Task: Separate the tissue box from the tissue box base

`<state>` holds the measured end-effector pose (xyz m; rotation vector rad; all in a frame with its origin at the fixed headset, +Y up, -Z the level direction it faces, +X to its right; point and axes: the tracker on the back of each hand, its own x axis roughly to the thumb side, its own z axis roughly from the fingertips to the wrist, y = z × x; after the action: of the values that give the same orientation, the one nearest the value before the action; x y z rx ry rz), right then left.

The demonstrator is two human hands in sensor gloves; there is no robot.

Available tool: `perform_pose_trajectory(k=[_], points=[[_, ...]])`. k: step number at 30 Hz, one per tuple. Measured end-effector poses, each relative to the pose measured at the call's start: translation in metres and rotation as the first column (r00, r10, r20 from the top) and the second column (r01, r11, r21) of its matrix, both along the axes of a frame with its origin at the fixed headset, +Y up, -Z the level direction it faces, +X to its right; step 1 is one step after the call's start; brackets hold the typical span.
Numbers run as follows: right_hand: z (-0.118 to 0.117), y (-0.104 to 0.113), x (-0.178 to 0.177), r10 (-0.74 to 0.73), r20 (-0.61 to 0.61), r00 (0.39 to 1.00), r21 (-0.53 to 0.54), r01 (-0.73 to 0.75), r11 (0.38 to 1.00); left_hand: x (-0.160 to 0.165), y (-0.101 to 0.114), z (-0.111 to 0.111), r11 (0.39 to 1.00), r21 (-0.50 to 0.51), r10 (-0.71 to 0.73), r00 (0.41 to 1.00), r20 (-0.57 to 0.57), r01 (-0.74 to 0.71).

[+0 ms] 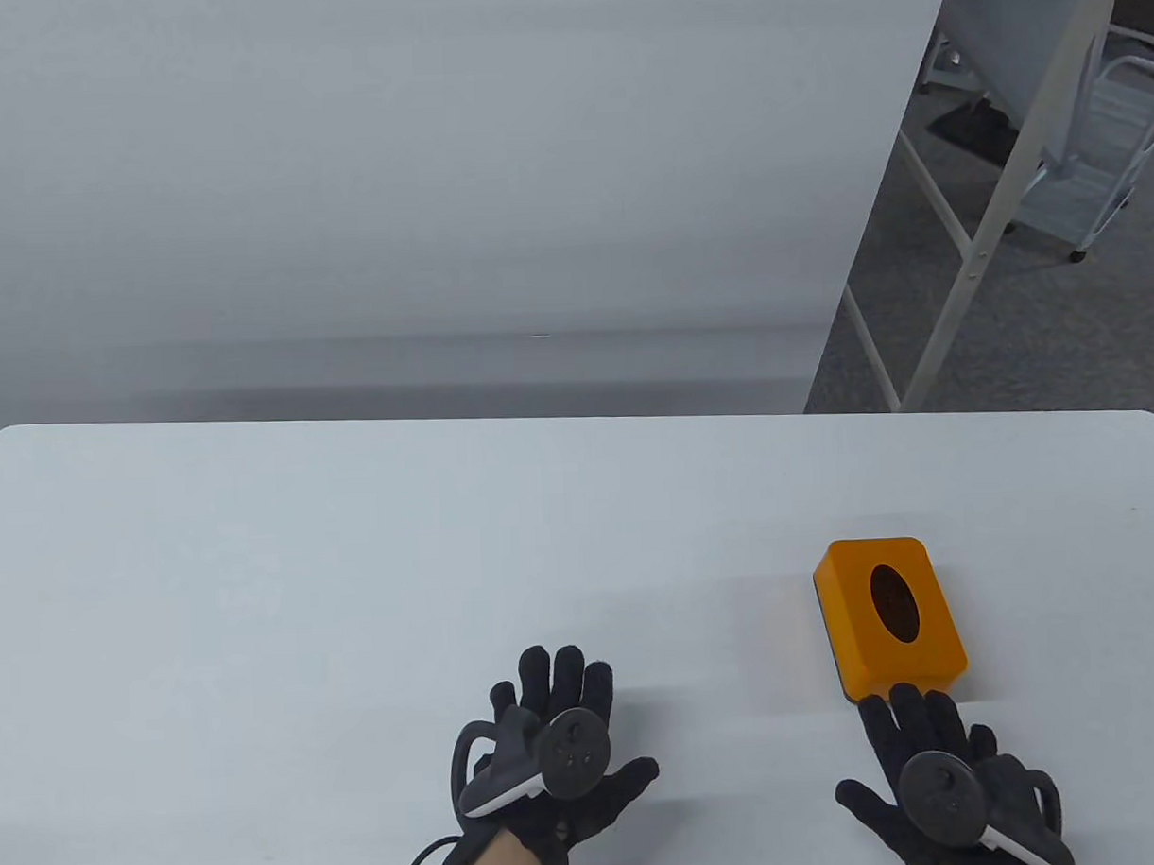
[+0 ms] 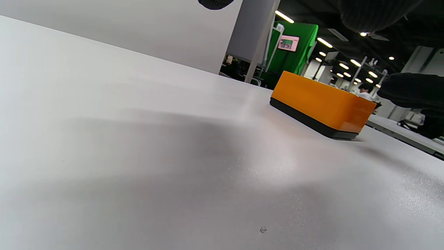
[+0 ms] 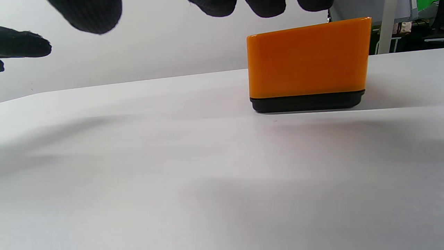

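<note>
The right hand (image 1: 939, 779) lies over the tabletop (image 1: 355, 573) near its front edge, fingers spread and extended forward, holding nothing. Its fingertips (image 1: 913, 700) reach up to the near short end of the tissue box (image 1: 891, 615); from above they look as if they touch it, while the right wrist view shows the fingertips (image 3: 215, 7) hanging above the tabletop, short of the orange end face, so contact cannot be confirmed.

The tissue box is an orange shell with a dark oval opening (image 1: 895, 603) in its top. It sits on a thin black base (image 3: 307, 102), which shows as a dark band all along the bottom edge; the two parts are fully joined. The box stands flat on the right part of the tabletop, its long side running away from the person and angled slightly.

The left hand (image 1: 550, 755) is well to the left of the box, also flat, with fingers apart and thumb out to the side, gripping nothing. A tracker (image 1: 569, 750) sits on its back.
</note>
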<state>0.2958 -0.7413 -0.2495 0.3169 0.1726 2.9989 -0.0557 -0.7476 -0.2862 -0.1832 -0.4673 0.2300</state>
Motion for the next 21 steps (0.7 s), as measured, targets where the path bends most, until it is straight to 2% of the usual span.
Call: perform_pose_trajectory(k=[3,6,10,13,16,20,21], points=[[-0.010,0.007,0.004,-0.040,0.052,0.998,0.039,0.038,0.999,0.002,0.000,0.001,1.000,0.001,0.001,1.000,0.006,-0.001],[-0.031,0.012,0.008,-0.057,0.147,0.987,0.034,0.053,0.998,0.001,0.001,0.001,1.000,0.004,0.017,1.000,-0.001,-0.017],[-0.078,0.016,0.017,0.027,0.301,0.953,-0.079,-0.003,0.997,-0.006,0.004,-0.001,0.999,0.012,0.042,0.999,-0.030,-0.042],[-0.104,0.017,0.020,0.030,0.399,0.917,-0.050,-0.012,0.999,-0.010,0.006,-0.002,0.999,0.036,0.019,0.998,-0.056,-0.017],[-0.129,0.010,0.018,0.075,0.465,0.882,-0.162,0.002,0.987,-0.017,0.007,-0.005,0.999,0.047,0.026,0.996,-0.088,-0.022],[-0.147,-0.006,0.016,0.151,0.490,0.858,-0.327,0.021,0.945,-0.021,0.007,-0.006,0.998,0.040,0.049,0.994,-0.100,-0.046],[-0.149,-0.009,0.015,0.168,0.483,0.859,-0.334,0.004,0.942,-0.021,0.006,-0.005,0.998,0.038,0.057,0.993,-0.101,-0.053]])
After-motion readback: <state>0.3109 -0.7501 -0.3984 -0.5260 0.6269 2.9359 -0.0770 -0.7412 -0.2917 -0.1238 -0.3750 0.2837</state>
